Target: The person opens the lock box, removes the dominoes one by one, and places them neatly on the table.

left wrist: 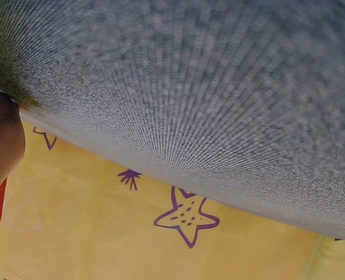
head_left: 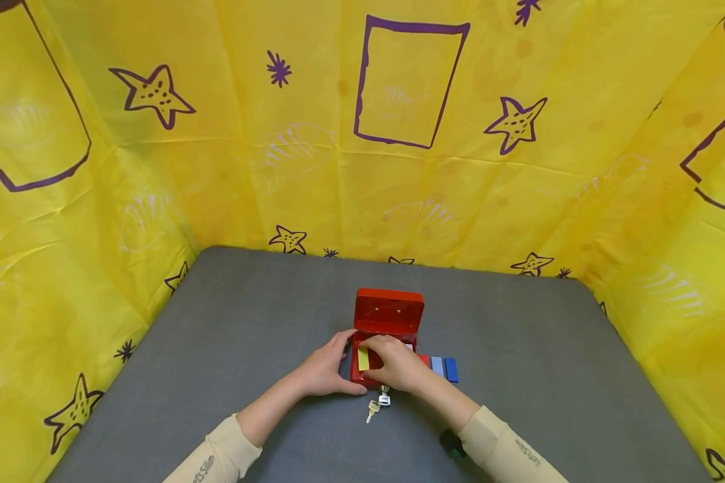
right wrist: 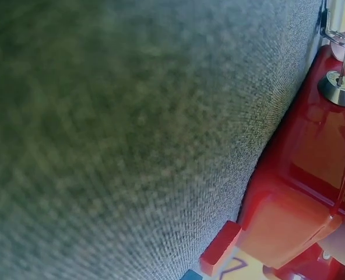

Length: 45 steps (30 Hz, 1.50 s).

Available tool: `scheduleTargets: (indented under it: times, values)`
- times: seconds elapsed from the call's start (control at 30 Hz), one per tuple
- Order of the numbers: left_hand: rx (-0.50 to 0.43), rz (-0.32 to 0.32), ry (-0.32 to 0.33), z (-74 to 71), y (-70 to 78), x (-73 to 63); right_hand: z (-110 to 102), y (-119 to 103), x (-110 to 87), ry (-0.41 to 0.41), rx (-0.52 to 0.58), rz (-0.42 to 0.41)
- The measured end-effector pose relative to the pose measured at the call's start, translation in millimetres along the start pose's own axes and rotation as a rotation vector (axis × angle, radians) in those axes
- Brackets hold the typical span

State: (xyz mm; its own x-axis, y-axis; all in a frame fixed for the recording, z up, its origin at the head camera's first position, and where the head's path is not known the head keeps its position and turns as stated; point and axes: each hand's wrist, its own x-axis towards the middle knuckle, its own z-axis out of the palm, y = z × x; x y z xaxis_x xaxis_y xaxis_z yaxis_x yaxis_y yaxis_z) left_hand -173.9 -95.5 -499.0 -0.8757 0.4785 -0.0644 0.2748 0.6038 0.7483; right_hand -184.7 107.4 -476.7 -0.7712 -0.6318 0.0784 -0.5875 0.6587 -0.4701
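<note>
A small red cash box (head_left: 356, 376) stands on the grey table with its lid (head_left: 389, 310) raised. My left hand (head_left: 326, 367) grips the box's left side, thumb at the front corner and fingers toward the back. Reaching over the box, my right hand (head_left: 399, 362) pinches a yellow block (head_left: 363, 359) inside by its ends, between thumb and fingers. A key sits in the front lock (right wrist: 337, 87), and a second key (head_left: 372, 410) hangs from its ring onto the table. Part of the box's inside is hidden under the right hand.
Right of the box lie a red block (right wrist: 221, 247), a light blue block (head_left: 438, 366) and a dark blue block (head_left: 452, 369). A dark object (head_left: 452, 443) shows beside the right sleeve. Yellow patterned cloth (head_left: 314, 174) hangs around the grey table (head_left: 248, 302).
</note>
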Motion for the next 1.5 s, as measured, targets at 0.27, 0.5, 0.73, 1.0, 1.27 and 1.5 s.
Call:
scheduleTargets:
  times: [0.27, 0.5, 0.73, 1.0, 1.27, 1.5]
  values:
    - [-0.007, 0.002, -0.004, -0.7, 0.2, -1.2, 0.1, -1.7, 1.6, -0.020, -0.005, 0.026]
    - [-0.002, 0.002, -0.004, -0.8, -0.2, -0.9, 1.1, -1.4, 1.0, -0.022, -0.006, 0.028]
    - [0.004, -0.005, -0.006, -0.1, -0.8, -1.3, 1.8, -1.1, 0.2, -0.024, -0.009, 0.033]
    - [0.007, 0.002, -0.001, -1.3, 0.1, -1.4, 1.1, -1.9, 0.1, -0.016, -0.015, 0.015]
    - [-0.003, 0.002, -0.005, -1.6, 0.7, -1.7, 0.0, -0.2, -1.3, -0.012, -0.013, 0.011]
    - [-0.002, 0.003, -0.007, -2.0, 1.5, -1.5, -1.6, 1.3, -4.6, 0.000, 0.016, 0.012]
